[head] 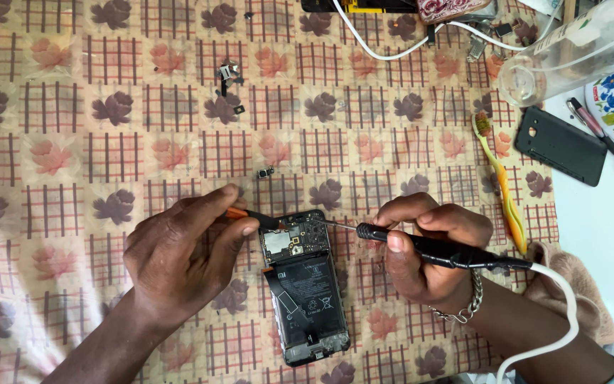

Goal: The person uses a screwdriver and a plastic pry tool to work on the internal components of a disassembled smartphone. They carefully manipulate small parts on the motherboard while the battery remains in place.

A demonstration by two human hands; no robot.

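Note:
An opened phone (pixel 305 288) lies back-up on the patterned cloth, its black battery and circuit board bare. My left hand (pixel 179 256) pinches orange-handled tweezers (pixel 250 215) whose tip rests on the board's upper left corner. My right hand (pixel 428 249) grips a black soldering iron (pixel 435 249) with a white cord (pixel 563 313); its thin metal tip reaches the board's top right area. A chain bracelet hangs on my right wrist.
Small loose parts lie on the cloth: a camera module (pixel 265 172) and metal brackets (pixel 227 72). A yellow-orange toothbrush (pixel 504 186), a black phone back cover (pixel 561 145), a pen (pixel 594 126), a clear plastic bottle (pixel 570 53) and white cables (pixel 385 43) sit at the right and top.

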